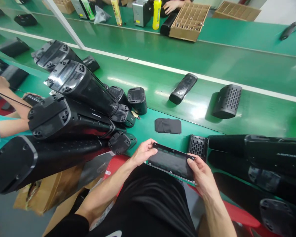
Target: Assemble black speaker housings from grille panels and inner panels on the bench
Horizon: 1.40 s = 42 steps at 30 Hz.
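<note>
The black panel (171,162), a flat rectangular piece with a glossy dark face and a thin frame, is held up over the near edge of the green bench (148,126), tilted toward the person. The left hand (144,152) grips its left end with the fingers curled around the rim. The right hand (203,174) pinches the right end, thumb pressed on the face near the corner and fingers behind. Just past the right hand, a perforated grille (198,147) lies on the bench beside a row of long black housings (261,154) along the right side. A folded black cloth (168,125) lies beyond the panel, well clear of both hands. Farther across the bench are a black handle-shaped piece (183,88) and a ribbed speaker body (227,101). More long housings (81,95) are stacked along the left side, with a small end cap (119,142) near the left hand and a short housing (137,100) beyond it. At the left edge, a co-worker's arm in a teal sleeve (11,128) reaches in behind the stack. Across the far bench stand a cardboard divider tray (189,21) and a yellow bottle (157,14), with another person's hand (171,6) beside them.
</note>
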Motion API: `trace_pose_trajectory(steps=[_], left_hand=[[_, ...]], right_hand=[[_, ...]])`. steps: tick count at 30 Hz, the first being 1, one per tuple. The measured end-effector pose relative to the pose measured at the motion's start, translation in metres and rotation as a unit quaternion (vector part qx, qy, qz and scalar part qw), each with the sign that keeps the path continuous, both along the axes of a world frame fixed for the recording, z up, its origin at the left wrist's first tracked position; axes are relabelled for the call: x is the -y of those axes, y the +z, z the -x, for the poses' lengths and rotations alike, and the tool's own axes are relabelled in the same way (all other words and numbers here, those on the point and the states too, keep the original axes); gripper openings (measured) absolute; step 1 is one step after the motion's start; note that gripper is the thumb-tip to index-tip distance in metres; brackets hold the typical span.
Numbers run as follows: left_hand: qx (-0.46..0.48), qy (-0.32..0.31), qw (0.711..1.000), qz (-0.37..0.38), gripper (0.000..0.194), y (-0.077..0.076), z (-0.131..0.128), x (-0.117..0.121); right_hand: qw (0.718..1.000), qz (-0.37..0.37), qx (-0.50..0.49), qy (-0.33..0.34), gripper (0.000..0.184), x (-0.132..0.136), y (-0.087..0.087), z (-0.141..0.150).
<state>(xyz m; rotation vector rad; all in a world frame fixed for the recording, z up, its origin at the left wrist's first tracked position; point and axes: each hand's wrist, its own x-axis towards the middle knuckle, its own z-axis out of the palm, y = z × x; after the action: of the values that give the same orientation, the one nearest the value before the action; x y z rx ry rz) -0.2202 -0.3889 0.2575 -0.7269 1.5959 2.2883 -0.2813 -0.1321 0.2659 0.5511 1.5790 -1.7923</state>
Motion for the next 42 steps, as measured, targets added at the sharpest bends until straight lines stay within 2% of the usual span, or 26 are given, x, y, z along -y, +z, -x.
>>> trace_pose_trajectory(steps=[6, 10, 16, 19, 23, 31, 42], left_hand=[[0.018, 0.034, 0.998, -0.052, 0.044, -0.004, -0.002, -0.004], [0.019, 0.046, 0.998, -0.044, 0.044, -0.005, -0.002, -0.007], [0.008, 0.048, 0.997, -0.055, 0.043, -0.008, -0.003, -0.008], [-0.002, 0.039, 0.999, -0.034, 0.042, -0.009, -0.003, -0.007], [-0.019, 0.028, 0.999, -0.009, 0.04, -0.006, -0.004, -0.006], [-0.026, 0.022, 0.999, -0.027, 0.042, 0.001, 0.0, -0.008], [-0.022, 0.023, 0.999, -0.031, 0.039, 0.004, 0.008, -0.007]], right_hand=[[1.0, 0.012, 0.003, 0.006, 0.052, -0.004, 0.006, 0.002], [1.0, 0.012, -0.028, 0.003, 0.059, -0.009, 0.012, 0.002], [0.999, -0.001, -0.035, -0.004, 0.054, -0.012, 0.013, 0.0], [0.999, -0.003, -0.041, -0.002, 0.053, -0.013, 0.012, 0.0], [0.999, 0.001, -0.039, -0.003, 0.053, -0.016, 0.012, 0.001], [1.0, 0.013, -0.026, -0.001, 0.053, -0.016, 0.013, 0.004], [0.999, 0.008, -0.032, -0.02, 0.048, -0.008, 0.021, 0.007]])
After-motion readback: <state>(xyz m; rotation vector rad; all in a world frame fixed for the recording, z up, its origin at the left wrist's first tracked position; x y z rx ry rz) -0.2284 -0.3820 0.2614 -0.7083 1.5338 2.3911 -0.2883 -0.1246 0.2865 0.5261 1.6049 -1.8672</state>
